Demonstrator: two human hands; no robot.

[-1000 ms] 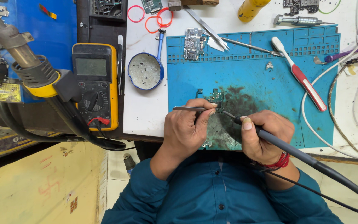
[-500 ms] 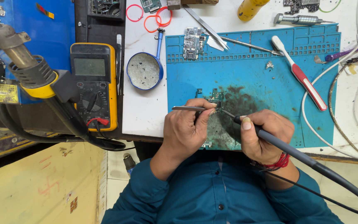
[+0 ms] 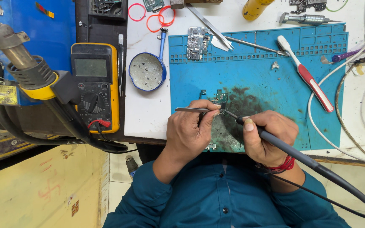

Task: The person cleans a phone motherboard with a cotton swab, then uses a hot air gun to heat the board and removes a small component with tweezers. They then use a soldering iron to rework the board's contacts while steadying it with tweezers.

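My left hand (image 3: 191, 131) pinches metal tweezers (image 3: 189, 109) whose tips press on a small green circuit board (image 3: 221, 98) lying on the blue work mat (image 3: 250, 71). My right hand (image 3: 269, 135) grips a dark soldering iron (image 3: 292, 154) like a pen. Its thin tip meets the board just beside the tweezer tips. The iron's black cable trails off to the lower right. A scorched dark patch (image 3: 243, 105) stains the mat around the board.
A yellow multimeter (image 3: 94, 86) and a hot-air gun nozzle (image 3: 22, 63) sit to the left. A blue-rimmed round dish (image 3: 147, 71), another circuit board (image 3: 197, 42), spare tweezers (image 3: 210, 27), a red-and-white toothbrush (image 3: 307, 78) and white cables (image 3: 343, 122) lie around the mat.
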